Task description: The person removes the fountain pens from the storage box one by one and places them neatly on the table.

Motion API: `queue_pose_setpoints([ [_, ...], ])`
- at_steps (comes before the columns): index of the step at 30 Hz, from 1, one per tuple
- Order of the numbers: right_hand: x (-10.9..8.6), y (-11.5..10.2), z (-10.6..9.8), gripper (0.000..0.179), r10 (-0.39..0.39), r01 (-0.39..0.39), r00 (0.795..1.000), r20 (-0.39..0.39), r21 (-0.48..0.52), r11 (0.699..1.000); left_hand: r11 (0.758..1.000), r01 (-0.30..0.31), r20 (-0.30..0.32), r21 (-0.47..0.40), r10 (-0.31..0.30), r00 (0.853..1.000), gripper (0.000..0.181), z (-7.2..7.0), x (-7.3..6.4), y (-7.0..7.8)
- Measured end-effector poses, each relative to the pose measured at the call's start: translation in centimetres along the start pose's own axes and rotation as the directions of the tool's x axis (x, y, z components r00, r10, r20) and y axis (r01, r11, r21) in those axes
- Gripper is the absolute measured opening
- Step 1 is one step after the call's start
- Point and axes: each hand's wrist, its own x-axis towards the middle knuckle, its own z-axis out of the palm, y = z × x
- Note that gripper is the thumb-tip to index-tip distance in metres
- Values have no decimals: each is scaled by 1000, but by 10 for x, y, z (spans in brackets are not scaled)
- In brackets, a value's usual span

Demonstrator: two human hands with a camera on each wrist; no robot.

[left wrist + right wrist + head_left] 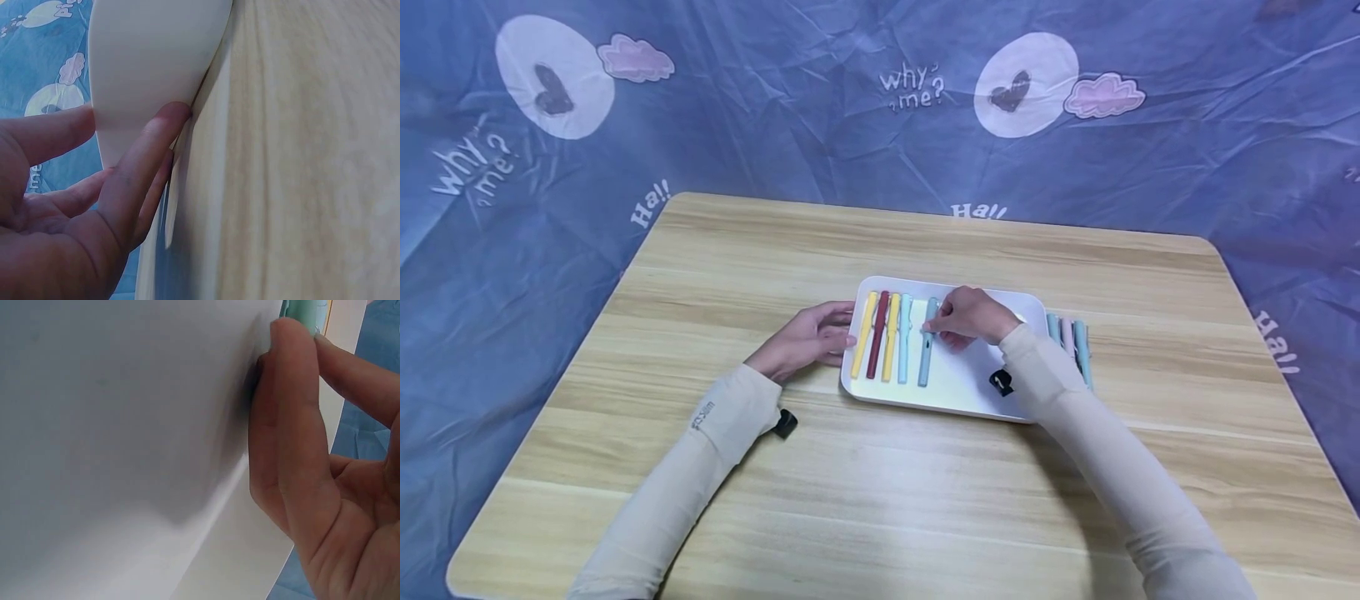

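Observation:
In the head view a white tray point(958, 400) holds a row of pens lying side by side: a yellow pen point(863, 337), a dark red pen point(877, 337), another yellow pen point(891, 337) and a light blue pen point(905, 342). Slightly apart lies a grey-blue pen point(925, 362), its upper part pinched between thumb and fingertips of my right hand point(973, 317). At the tray's left end, my left hand point(805, 337) holds the edge. In the left wrist view its thumb meets the rim and a finger touches low on the outer wall point(156, 56).
Beyond the tray's right end lie a teal pen point(1054, 327), a pinkish pen point(1067, 335) and a bluish pen point(1082, 354), partly covered by my right sleeve point(1097, 442). Everything rests on a wooden table point(880, 517). Behind it hangs a blue printed cloth point(820, 117).

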Motion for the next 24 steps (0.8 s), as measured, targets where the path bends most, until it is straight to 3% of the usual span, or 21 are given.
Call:
queue_pose_setpoints([
  [18,3,-8,9,32,29,-31,999,-16,-76,997,1000,-1,-2,5,1,1000,68,0,-1,3],
  [24,3,-5,9,32,37,-37,999,-17,-29,999,1000,3,-4,7,-3,1000,68,0,-1,2],
])
